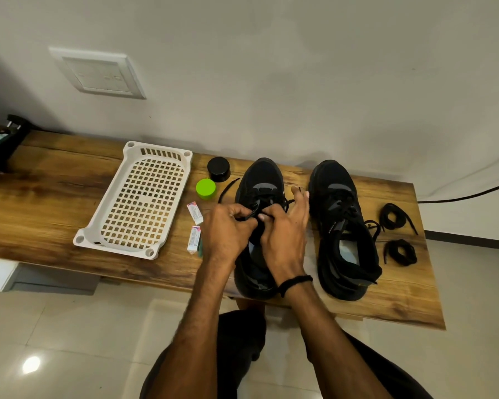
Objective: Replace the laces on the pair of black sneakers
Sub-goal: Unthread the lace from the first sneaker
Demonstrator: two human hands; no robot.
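Two black sneakers stand side by side on the wooden bench, toes toward the wall. Over the left sneaker (pixel 261 180) both hands work at the eyelets. My left hand (pixel 224 228) pinches a black lace (pixel 228 187) whose free end trails off to the left of the shoe. My right hand (pixel 284 226) pinches the lace at the tongue with thumb and forefinger, its other fingers spread. The right sneaker (pixel 343 226) stands untouched with its lace in. Two coiled black laces (pixel 395 216) (pixel 401 251) lie to its right.
A white perforated plastic tray (pixel 140 200) lies at the left of the bench (pixel 41 191). Beside it are a black jar (pixel 218 169), a green lid (pixel 205 188) and two small white tubes (pixel 195 213) (pixel 194 239). A black cable (pixel 467 197) runs along the right wall.
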